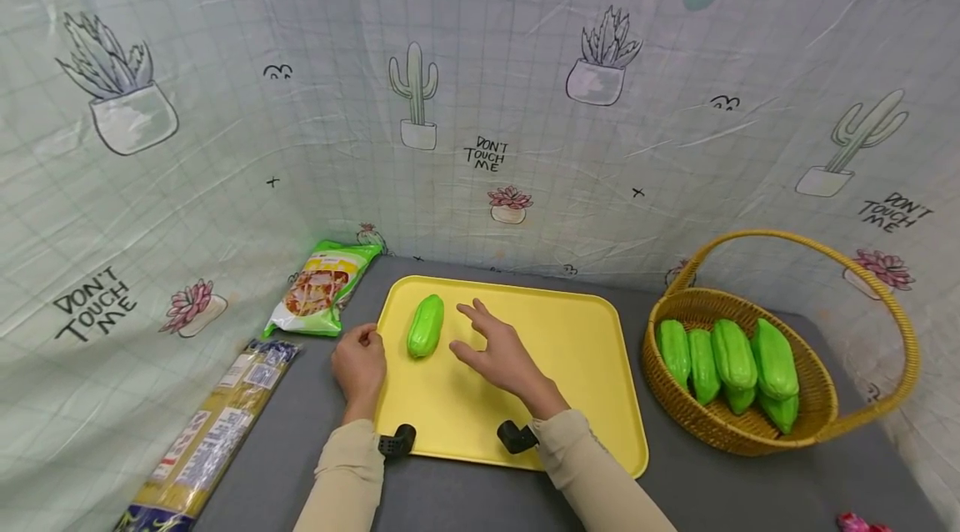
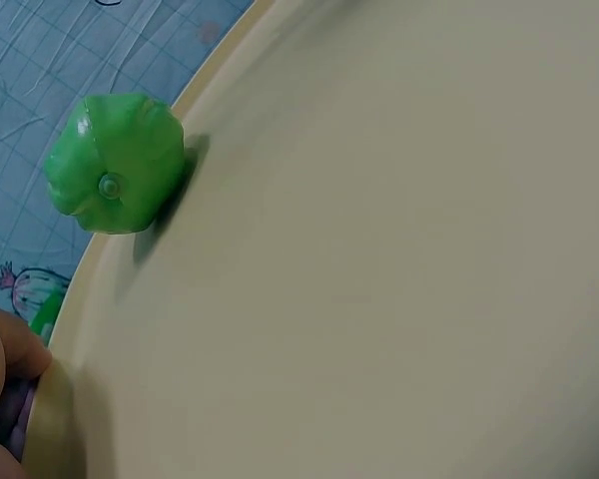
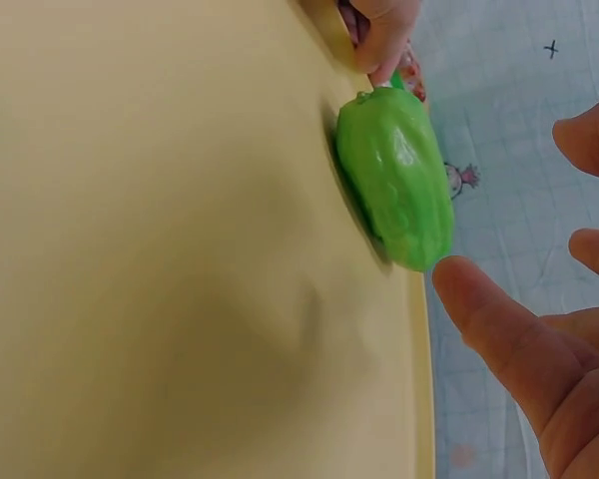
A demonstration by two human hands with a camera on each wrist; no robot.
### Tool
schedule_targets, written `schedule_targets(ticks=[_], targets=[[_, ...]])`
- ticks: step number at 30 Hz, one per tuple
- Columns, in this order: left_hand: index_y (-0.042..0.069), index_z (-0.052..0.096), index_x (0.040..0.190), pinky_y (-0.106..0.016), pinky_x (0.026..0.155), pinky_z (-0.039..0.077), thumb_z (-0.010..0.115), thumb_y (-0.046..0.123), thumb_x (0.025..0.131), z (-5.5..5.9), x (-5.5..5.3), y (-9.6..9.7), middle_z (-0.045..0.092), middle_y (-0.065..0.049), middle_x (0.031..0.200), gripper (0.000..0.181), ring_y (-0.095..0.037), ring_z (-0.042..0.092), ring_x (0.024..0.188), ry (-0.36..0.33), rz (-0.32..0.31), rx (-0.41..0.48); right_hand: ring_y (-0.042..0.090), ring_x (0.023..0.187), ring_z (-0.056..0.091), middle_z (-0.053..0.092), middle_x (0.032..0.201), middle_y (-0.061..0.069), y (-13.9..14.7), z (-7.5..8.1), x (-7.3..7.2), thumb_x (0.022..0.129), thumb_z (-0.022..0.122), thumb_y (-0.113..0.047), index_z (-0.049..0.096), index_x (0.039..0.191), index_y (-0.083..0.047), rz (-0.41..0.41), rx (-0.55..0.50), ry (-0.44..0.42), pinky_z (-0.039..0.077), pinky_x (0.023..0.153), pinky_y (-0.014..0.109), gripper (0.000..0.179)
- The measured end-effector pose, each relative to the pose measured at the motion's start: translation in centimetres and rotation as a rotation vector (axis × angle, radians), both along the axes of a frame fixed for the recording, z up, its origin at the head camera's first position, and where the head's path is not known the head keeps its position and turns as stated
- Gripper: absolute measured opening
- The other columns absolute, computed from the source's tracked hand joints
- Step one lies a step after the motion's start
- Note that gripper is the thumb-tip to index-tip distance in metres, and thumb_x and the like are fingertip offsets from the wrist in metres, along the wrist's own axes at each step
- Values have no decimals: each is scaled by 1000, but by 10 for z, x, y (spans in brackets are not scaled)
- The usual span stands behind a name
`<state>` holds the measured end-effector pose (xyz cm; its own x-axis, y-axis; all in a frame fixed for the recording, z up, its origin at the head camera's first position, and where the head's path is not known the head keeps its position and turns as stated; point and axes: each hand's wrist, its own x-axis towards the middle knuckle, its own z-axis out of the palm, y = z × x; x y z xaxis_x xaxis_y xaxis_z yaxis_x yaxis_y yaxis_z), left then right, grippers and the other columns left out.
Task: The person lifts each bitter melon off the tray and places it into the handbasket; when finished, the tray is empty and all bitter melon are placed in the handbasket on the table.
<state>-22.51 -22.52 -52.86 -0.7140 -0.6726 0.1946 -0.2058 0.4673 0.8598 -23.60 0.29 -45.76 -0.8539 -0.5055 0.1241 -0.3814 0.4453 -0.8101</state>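
Note:
A glossy green, ribbed, elongated artificial fruit or vegetable (image 1: 425, 326) lies near the left side of a yellow tray (image 1: 570, 365); its exact kind is unclear. My left hand (image 1: 360, 363) holds the tray's left rim, and the left wrist view shows its fingers (image 2: 20, 349) pinching that edge. To the right of the green piece, my right hand (image 1: 498, 351) hovers over the tray with thumb and fingers spread. Nothing is in its grasp. In the right wrist view a fingertip (image 3: 464, 284) appears close to the end of the green piece (image 3: 394, 180), seemingly apart from it.
A wicker basket (image 1: 720, 432) with a tall handle stands right of the tray, holding several similar green pieces (image 1: 733, 353). At the left lie a green-and-white snack bag (image 1: 322, 286) and a long pack of noodles (image 1: 213, 432). Something pink (image 1: 858, 524) shows at the bottom right edge.

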Motion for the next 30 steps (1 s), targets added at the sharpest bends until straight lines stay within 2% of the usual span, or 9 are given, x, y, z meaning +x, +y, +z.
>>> schedule_targets(ticks=[8, 13, 18, 25, 30], targets=[[-1, 78, 107, -55, 87, 52, 58, 6, 96, 5, -3, 0, 76, -23, 101, 23, -42, 70, 95, -7, 5, -11, 47, 140, 49, 25, 167, 24, -15, -6, -9, 101, 65, -33, 39, 158, -10, 13, 16, -26, 48, 110, 56, 67], [-1, 78, 106, -54, 87, 53, 58, 7, 97, 4, -3, 0, 76, -23, 101, 23, -41, 70, 93, -6, -3, -2, 48, 139, 49, 25, 166, 26, -24, -12, -13, 99, 67, -30, 36, 159, -9, 10, 7, -57, 49, 109, 56, 70], [-1, 78, 105, -55, 86, 52, 58, 7, 96, 1, -2, 0, 76, -23, 100, 23, -41, 70, 92, -4, -5, -12, 48, 139, 50, 24, 167, 25, -33, -17, -14, 97, 70, -36, 36, 159, -12, -12, 28, -78, 50, 108, 54, 74], [-1, 78, 105, -56, 85, 52, 58, 7, 95, -1, -1, 1, 76, -22, 98, 23, -42, 70, 91, -1, 5, -19, 39, 152, 35, 31, 165, 21, -52, -18, -15, 94, 74, -39, 39, 158, -12, -52, 68, -89, 39, 118, 55, 78], [-1, 78, 105, -55, 84, 52, 58, 7, 95, -2, -1, 0, 76, -22, 98, 24, -41, 70, 90, 0, 11, -22, 36, 155, 30, 34, 165, 19, -63, -20, -18, 94, 74, -39, 40, 158, -14, -85, 104, -82, 37, 120, 55, 77]])
